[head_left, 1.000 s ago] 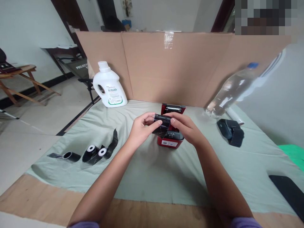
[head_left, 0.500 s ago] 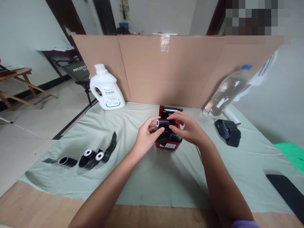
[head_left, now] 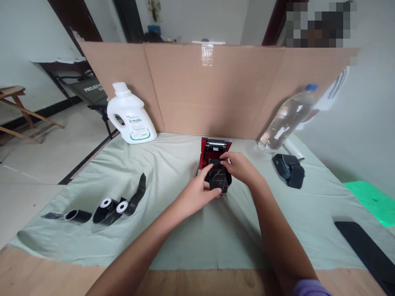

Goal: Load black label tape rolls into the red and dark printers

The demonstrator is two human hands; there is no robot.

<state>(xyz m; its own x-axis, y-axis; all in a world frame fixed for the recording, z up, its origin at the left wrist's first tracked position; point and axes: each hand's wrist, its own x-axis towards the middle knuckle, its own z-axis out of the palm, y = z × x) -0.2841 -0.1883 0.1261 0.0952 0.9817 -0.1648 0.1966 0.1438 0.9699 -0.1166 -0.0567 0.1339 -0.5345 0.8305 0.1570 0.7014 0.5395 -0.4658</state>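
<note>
A small red and black printer (head_left: 205, 158) stands on the cloth with its lid raised. Inside its opening lies a roll of black paper (head_left: 215, 162), whose loose strip hangs down over the printer's front. My left hand (head_left: 197, 191) is closed on the paper from the left, index finger on the roll and thumb low on the strip. At the roll's right end, my right hand (head_left: 242, 166) pinches it between thumb and fingers. Most of the printer's front is covered by the strip and my left hand.
More black rolls (head_left: 106, 211) lie at the left with loose ends. A white detergent jug (head_left: 132, 119) and a clear bottle (head_left: 286, 121) stand before a cardboard screen (head_left: 210, 90). At the right are a black device with a strap (head_left: 288, 170) and a black phone (head_left: 364, 250).
The roll has gone down from above the printer into its opening. My left hand has shifted lower along the strip, which now drapes over the front. The view has drifted slightly right.
</note>
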